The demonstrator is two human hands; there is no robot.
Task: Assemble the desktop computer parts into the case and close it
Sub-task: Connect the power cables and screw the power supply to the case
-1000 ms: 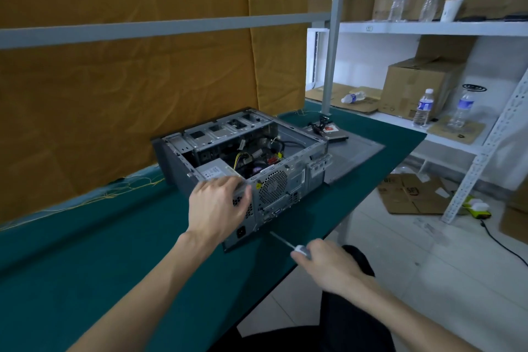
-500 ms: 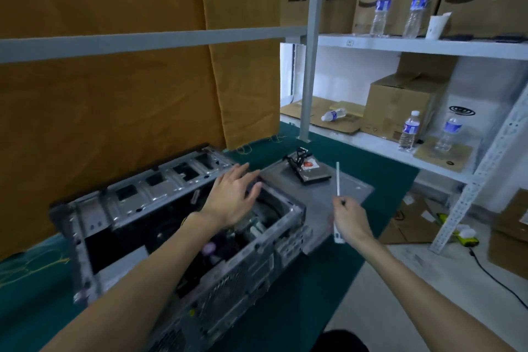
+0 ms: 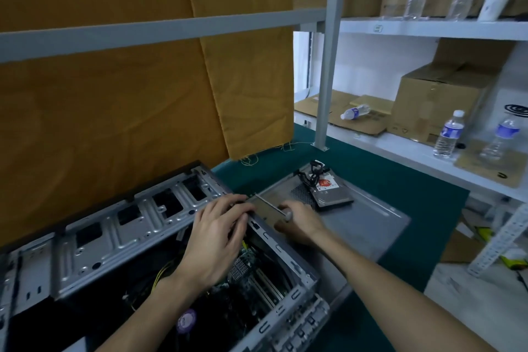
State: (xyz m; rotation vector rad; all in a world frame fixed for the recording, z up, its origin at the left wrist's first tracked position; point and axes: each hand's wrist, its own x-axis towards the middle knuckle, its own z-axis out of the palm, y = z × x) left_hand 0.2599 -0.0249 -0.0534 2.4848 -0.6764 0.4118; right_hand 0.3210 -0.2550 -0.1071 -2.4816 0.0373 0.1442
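Two shelf tiers (image 3: 428, 30) beside green-topped table (image 3: 400, 180), ochre curtain (image 3: 114, 108) behind.

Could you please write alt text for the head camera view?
A right hand holds a slim screwdriver at the far corner of an open grey metal computer case while the left hand rests there; a hard drive lies beyond.

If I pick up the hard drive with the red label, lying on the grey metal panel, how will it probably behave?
The flat rectangular hard drive with the red label is probably stiff and rather heavy for its size. It lies flat on the grey metal side panel, so rolling seems unlikely. The black cables at its far end are floppy and may drag or snag.
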